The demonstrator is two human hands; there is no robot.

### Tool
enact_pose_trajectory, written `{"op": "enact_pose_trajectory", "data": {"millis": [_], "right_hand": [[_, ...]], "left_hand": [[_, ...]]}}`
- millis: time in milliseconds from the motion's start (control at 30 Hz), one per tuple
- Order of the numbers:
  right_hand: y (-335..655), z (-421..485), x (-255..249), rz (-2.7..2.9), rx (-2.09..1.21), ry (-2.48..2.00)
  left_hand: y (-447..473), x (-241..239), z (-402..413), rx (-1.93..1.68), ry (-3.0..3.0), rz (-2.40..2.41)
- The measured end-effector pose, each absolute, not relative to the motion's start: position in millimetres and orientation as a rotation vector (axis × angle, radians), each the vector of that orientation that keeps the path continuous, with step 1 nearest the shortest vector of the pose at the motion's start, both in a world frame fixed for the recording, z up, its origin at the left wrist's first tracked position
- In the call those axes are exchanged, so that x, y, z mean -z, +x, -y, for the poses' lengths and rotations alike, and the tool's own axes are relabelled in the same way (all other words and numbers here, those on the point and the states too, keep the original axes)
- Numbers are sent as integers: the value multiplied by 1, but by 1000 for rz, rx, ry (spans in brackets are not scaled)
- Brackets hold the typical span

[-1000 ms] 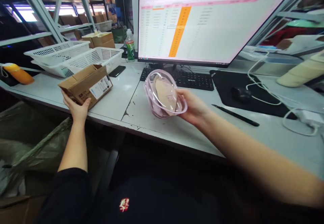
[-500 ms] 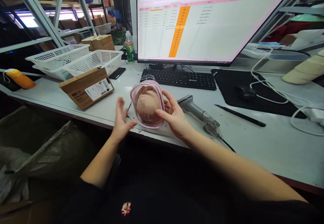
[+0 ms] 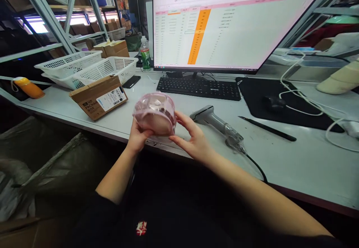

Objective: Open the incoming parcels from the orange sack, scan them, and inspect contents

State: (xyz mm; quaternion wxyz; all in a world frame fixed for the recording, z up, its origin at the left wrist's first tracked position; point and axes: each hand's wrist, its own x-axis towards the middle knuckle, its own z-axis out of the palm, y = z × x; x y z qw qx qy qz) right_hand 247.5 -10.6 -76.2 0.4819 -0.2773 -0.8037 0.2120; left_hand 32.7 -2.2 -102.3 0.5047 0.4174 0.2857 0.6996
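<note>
Between my hands, above the desk's front edge, is a clear pouch with pink trim (image 3: 154,114). A rounded beige item shows through its plastic; I cannot tell its kind. My left hand (image 3: 138,135) grips the pouch at its lower left, thumb along the near side and fingers partly hidden behind it. At the right side my right hand (image 3: 192,135) holds it between thumb and fingers. A grey barcode scanner (image 3: 215,121), partly wrapped in clear plastic, lies on the desk just right of that hand.
An opened cardboard box (image 3: 99,98) with a shipping label lies left of the pouch. White baskets (image 3: 120,65) and a green-labelled bottle (image 3: 145,55) stand behind. A keyboard (image 3: 198,88), monitor (image 3: 224,31), mouse (image 3: 274,103) and black pen-like tool (image 3: 267,128) are across the desk.
My left hand, apart from the pouch before, has closed on its left side. The pouch has tipped and shifted slightly left, now showing its top and edge. My right hand stays on it.
</note>
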Motion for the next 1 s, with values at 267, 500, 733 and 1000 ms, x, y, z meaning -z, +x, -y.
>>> {"op": "enact_pose_trajectory", "data": {"millis": [267,500,733,1000], "right_hand": [[242,3,54,2195,-158,-678],[246,-10,54,1872,-356,-783],[245,5,62,1354,-1191,-879],[263,6,82,1317,-1467,-1072]], "left_hand": [[71,68,12,-1296,269,-494],[77,80,18,-1340,371,-553],[60,99,2,-1807,999,-620],[32,96,6,-1579,883,-689]]}}
